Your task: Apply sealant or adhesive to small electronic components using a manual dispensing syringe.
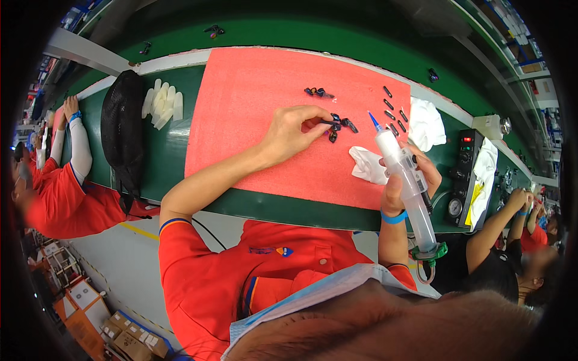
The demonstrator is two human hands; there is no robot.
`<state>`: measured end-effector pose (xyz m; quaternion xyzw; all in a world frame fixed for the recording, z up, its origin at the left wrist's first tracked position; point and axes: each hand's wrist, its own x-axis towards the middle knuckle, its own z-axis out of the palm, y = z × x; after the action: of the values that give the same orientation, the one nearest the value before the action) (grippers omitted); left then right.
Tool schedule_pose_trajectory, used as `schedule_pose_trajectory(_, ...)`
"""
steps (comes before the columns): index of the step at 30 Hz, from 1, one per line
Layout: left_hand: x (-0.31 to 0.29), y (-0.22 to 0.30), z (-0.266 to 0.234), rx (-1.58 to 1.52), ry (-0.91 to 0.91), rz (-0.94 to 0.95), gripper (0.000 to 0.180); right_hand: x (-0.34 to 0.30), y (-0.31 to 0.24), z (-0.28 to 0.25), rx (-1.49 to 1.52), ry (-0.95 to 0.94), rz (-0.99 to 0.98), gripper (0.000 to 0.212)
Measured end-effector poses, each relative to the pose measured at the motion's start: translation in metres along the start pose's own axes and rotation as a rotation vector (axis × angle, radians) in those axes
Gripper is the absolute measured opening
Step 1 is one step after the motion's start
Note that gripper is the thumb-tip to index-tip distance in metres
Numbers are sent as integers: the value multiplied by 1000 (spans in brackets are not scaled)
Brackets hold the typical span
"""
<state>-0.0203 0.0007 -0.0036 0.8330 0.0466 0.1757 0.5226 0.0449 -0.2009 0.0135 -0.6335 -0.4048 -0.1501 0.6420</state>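
Left fingers (309,112), dark part (344,122) pinched at tips, jutting rightward

One pink mat (238,102) shows mid-frame, one syringe (413,192) right of centre, one black pouch (124,129) at left and one black control box (462,165) at right. Near the centre are two clusters of dark pieces (346,123); farther right, at least six black strips (389,104) and three white cloths (427,125).

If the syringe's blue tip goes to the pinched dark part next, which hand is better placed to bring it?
Probably the right hand: it grips the syringe, whose blue tip is right of the dark part. The left hand is occupied pinching that part.
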Motion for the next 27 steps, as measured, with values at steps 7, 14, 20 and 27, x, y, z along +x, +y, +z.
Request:
schedule_pose_trajectory(7,1,-4,1,-59,-6,-93,13,2,-3,1,-77,-33,5,47)
schedule_pose_trajectory(14,0,-3,1,-54,-11,-98,13,4,-3,3,-81,-41,-15,47)
schedule_pose_trajectory(20,1,-2,1,-42,-7,-99,13,4,-2,3,-86,-44,-7,46)
schedule_pose_trajectory(27,0,-3,1,-44,2,-114,13,3,-3,3,-90,-39,0,46)
